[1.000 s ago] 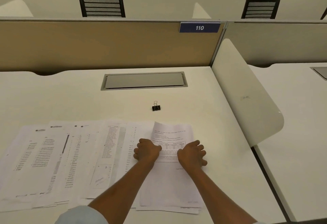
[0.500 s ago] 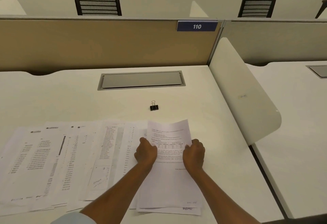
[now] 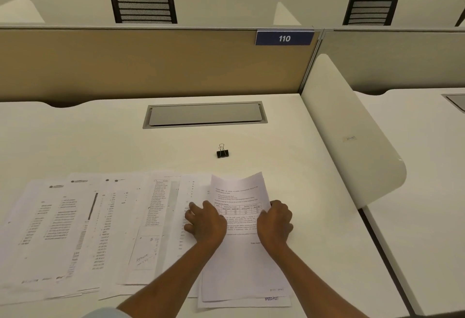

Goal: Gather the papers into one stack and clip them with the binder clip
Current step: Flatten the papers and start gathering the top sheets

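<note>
Several printed papers [image 3: 75,229] lie fanned out across the front of the white desk [image 3: 75,141]. At the right end of the fan, a top sheet [image 3: 239,192] with a table printed on it bows upward at its far edge. My right hand [image 3: 275,219] curls around this sheet's right edge. My left hand [image 3: 205,222] rests palm down at the sheet's left edge, with fingers spread over the neighbouring papers. A small black binder clip [image 3: 222,152] stands alone on the desk beyond the papers, apart from both hands.
A grey cable-tray lid [image 3: 205,114] is set into the desk behind the clip. A tan partition [image 3: 151,63] with a "110" sign [image 3: 284,38] closes the back. A white curved divider [image 3: 352,141] borders the right side. Black chairs [image 3: 143,6] stand beyond.
My left hand slid left off the top sheet and spread its fingers over the neighbouring papers. My right hand closed on the sheet's right edge, and the sheet's far end bowed up.
</note>
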The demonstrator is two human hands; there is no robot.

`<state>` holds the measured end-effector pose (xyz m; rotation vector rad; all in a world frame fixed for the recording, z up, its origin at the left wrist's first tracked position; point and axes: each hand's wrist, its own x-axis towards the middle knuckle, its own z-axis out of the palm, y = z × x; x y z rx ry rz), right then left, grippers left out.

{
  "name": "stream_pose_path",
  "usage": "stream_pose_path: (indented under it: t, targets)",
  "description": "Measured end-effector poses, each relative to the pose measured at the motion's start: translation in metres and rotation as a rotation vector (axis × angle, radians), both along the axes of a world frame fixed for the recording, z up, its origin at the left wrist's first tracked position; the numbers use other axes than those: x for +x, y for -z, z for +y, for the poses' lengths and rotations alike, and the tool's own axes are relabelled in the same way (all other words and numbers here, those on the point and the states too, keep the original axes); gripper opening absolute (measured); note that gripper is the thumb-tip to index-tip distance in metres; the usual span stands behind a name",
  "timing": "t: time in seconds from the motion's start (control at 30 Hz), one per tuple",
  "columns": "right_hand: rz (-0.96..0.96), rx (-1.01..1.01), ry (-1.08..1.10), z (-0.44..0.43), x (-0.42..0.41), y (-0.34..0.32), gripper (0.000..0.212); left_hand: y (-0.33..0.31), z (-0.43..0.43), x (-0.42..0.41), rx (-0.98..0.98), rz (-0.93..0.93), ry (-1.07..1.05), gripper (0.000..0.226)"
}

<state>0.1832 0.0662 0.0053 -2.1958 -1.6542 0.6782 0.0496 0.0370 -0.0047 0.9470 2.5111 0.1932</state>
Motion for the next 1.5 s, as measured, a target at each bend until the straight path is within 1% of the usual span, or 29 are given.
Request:
stream_pose_path:
  t: [0.07, 0.1, 0.2, 0.33, 0.53, 0.57, 0.63, 0.7, 0.77, 0.83, 0.93, 1.03, 1.13, 1.23, 1.3, 1.37, 1.43, 1.5]
  targets:
    - [-0.074, -0.048, -0.022, -0.002, -0.006, -0.003, 0.031, 0.000, 0.001, 0.001, -0.008, -0.010, -0.001, 0.035]
    - [-0.081, -0.070, -0.025, -0.002, -0.008, -0.005, 0.034, 0.000, 0.001, 0.001, -0.004, -0.017, 0.000, 0.037]
    - [-0.044, -0.111, -0.018, -0.001, -0.014, -0.008, 0.038, -0.003, 0.003, 0.000, 0.011, -0.044, -0.012, 0.042]
    - [0.015, -0.111, -0.023, -0.001, -0.015, -0.009, 0.037, -0.008, 0.005, -0.009, 0.034, -0.091, -0.066, 0.050]
    - [0.100, -0.130, 0.022, 0.000, -0.011, -0.006, 0.037, -0.011, 0.007, -0.024, 0.174, -0.192, -0.208, 0.054]
    - [0.118, -0.125, 0.019, -0.001, -0.011, -0.005, 0.037, -0.011, 0.006, -0.025, 0.184, -0.208, -0.221, 0.052]
    - [0.146, -0.112, 0.006, -0.002, -0.011, -0.003, 0.038, -0.010, 0.005, -0.030, 0.179, -0.207, -0.190, 0.041]
    - [0.142, -0.110, -0.015, -0.002, -0.011, -0.002, 0.036, -0.009, 0.002, -0.033, 0.131, -0.146, -0.108, 0.031]
    - [0.075, -0.121, -0.028, -0.003, -0.013, -0.004, 0.030, -0.009, 0.000, -0.034, 0.067, -0.071, -0.055, 0.028]
    - [-0.023, -0.144, -0.048, -0.005, -0.017, -0.005, 0.024, -0.010, -0.002, -0.032, 0.019, -0.042, -0.043, 0.027]
    - [-0.127, -0.147, -0.062, -0.009, -0.025, -0.005, 0.025, -0.013, 0.000, -0.028, -0.018, -0.057, -0.023, 0.036]
    - [-0.150, -0.147, -0.062, -0.009, -0.031, -0.005, 0.030, -0.016, 0.003, -0.026, -0.018, -0.081, -0.029, 0.048]
    - [-0.086, -0.148, -0.040, -0.008, -0.030, -0.005, 0.031, -0.015, 0.004, -0.028, -0.006, -0.118, -0.052, 0.055]
    - [-0.011, -0.131, -0.040, -0.006, -0.027, -0.003, 0.032, -0.013, 0.004, -0.033, 0.054, -0.156, -0.087, 0.058]
    - [0.055, -0.122, -0.020, -0.004, -0.026, -0.005, 0.031, -0.010, 0.003, -0.038, 0.113, -0.178, -0.097, 0.055]
    - [0.103, -0.125, 0.002, -0.003, -0.027, -0.006, 0.031, -0.008, 0.002, -0.042, 0.175, -0.237, -0.121, 0.043]
    - [0.157, -0.102, 0.002, -0.002, -0.028, -0.006, 0.035, -0.009, 0.002, -0.045, 0.181, -0.274, -0.166, 0.028]
    - [0.221, -0.065, -0.027, -0.003, -0.030, -0.003, 0.042, -0.010, 0.002, -0.049, 0.160, -0.263, -0.191, 0.019]
